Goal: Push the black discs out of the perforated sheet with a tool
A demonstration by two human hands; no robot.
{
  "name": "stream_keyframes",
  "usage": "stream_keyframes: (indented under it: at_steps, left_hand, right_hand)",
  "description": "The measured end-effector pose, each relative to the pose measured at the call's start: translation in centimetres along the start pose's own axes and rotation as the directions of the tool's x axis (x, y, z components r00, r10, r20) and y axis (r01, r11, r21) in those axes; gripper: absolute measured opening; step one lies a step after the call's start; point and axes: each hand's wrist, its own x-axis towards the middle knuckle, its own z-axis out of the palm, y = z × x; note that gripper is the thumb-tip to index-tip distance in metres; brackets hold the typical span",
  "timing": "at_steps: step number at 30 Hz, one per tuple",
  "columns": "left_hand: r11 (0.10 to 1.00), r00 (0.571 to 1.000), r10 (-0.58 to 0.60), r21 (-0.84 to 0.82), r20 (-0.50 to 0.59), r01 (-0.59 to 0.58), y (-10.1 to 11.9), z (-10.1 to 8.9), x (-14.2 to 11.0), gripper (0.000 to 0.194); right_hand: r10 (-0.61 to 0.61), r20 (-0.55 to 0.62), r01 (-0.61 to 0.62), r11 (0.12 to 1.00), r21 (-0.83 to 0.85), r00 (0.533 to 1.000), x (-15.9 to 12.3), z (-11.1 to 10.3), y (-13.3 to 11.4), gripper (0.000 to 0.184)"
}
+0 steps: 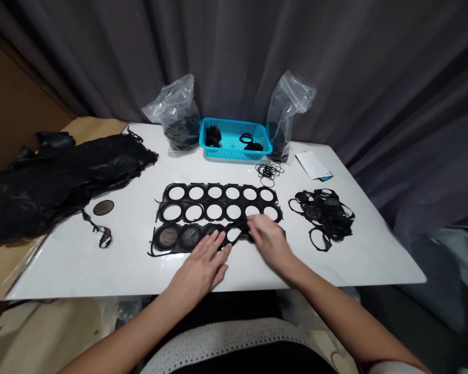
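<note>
Left hand (205, 262) palm-down, fingers a bit spread, on the front black strip (179, 237), lower center of frame. Right hand (271, 239) pinching a raised, twisted section of same strip; fingertips slightly blurred. Two leftmost rings of that strip have dark discs in them. Two back strips (223, 202) just behind, mid-frame, white bench (359, 265) showing through holes. Scrap pile (335, 215) right of center. Loose disc (103, 208) and black sheeting (62, 171) left. Upper center: blue basket (226, 152) between two clear bags (179, 122), thin black rings (271, 170) in front.
</note>
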Motion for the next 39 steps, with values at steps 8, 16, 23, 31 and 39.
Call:
stream_keyframes:
  at_steps: [8,16,23,31,39]
  left_hand:
    - [0.999,0.999,0.033,0.018,0.028,-0.034,0.0,-1.3,-0.3,0.042]
    - [0.992,0.997,-0.072,0.097,-0.036,0.075,-0.4,-2.2,-3.6,0.041]
    - [0.993,0.995,-0.089,0.073,-0.040,0.092,-0.3,-1.9,-3.7,0.041]
    - [0.991,0.996,-0.084,0.103,-0.013,0.085,-0.3,-2.0,-3.7,0.041]
    - [0.988,0.992,-0.129,0.084,0.006,0.128,-0.6,-2.0,-4.0,0.047]
  right_hand:
    - [0.255,-0.061,-0.250,0.965,0.084,0.965,3.4,-2.3,-0.4,0.020]
    - [-0.027,0.357,-0.089,0.948,0.306,0.934,3.1,2.7,-4.0,0.012]
    - [-0.044,0.382,-0.101,0.932,0.349,0.923,2.9,3.7,-4.0,0.016]
    - [-0.088,0.372,-0.029,0.954,0.298,0.924,3.0,3.8,-4.2,0.019]
    - [-0.255,0.260,0.239,0.967,0.093,0.931,1.3,4.7,-4.2,0.019]
